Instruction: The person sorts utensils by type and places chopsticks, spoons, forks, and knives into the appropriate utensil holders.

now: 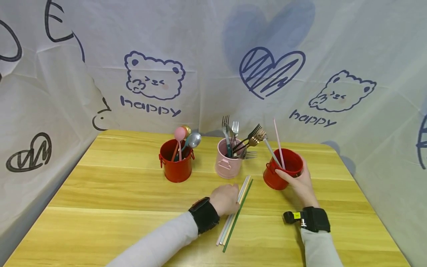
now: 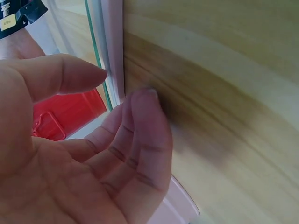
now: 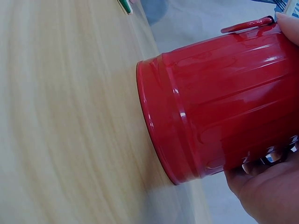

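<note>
Several thin coloured chopsticks (image 1: 230, 226), pink, white, yellowish and green, lie together on the table. Over their upper part is my left hand (image 1: 225, 199). In the left wrist view, the thumb (image 2: 88, 74) and bent fingers (image 2: 149, 135) stand apart around the chopsticks (image 2: 112, 46), without a visible pinch. My right hand (image 1: 301, 181) grips a red bucket (image 1: 274, 178) by its right side and rim, tilting it slightly. Inside that bucket lean a pink chopstick (image 1: 278, 142) and a whitish one. The right wrist view shows the red bucket (image 3: 224, 102) close up, fingers beneath it.
A pink bucket (image 1: 228, 170) full of forks (image 1: 255, 139) stands at the middle back, some forks jutting out to the right. Left of it, another red bucket (image 1: 178, 172) holds several spoons (image 1: 180, 134). Behind the wooden table (image 1: 116, 193) hangs a printed white cloth (image 1: 207, 44).
</note>
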Demonstrator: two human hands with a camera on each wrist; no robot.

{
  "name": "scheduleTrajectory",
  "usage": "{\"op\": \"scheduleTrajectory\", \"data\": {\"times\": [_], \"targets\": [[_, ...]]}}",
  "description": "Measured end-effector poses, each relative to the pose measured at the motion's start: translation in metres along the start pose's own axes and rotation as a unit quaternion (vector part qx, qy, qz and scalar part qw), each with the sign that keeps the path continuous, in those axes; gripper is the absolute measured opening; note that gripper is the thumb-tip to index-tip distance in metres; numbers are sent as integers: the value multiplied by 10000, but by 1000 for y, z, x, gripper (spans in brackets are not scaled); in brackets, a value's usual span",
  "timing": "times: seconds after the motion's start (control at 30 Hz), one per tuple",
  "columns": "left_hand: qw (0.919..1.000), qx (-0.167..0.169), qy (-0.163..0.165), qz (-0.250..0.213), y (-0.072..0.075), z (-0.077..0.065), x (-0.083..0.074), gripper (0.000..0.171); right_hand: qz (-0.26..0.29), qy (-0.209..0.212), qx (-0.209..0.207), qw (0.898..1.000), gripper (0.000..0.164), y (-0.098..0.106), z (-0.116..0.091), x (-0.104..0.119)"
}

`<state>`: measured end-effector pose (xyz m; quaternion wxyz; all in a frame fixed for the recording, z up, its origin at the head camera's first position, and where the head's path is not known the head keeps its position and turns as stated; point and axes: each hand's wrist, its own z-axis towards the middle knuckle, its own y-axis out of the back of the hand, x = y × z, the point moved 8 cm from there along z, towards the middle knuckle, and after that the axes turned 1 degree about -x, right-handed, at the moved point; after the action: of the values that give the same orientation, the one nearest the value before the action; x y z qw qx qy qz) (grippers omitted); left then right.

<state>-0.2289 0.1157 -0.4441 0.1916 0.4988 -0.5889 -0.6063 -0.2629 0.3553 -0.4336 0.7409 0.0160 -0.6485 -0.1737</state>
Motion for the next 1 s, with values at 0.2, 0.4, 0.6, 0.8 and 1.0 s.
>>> {"op": "scheduleTrajectory", "data": {"times": [0.2,0.4,0.6,0.8,1.0], "targets": [[9999,-110,49,122,-3,3,0,38,69,3,-3,10000,83,0,0,0],[9988,-304,180,344,-1,5,3,31,89,76,8,9999,82,-1,1,1],[9967,-398,459,535,0,9,8,22,129,84,22,9999,83,-1,0,2],[9937,-522,568,811,1,12,9,17,87,93,24,9999,83,0,1,1],[9882,-599,627,1262,2,11,7,12,55,-15,-1,10000,83,0,-1,0]]}}
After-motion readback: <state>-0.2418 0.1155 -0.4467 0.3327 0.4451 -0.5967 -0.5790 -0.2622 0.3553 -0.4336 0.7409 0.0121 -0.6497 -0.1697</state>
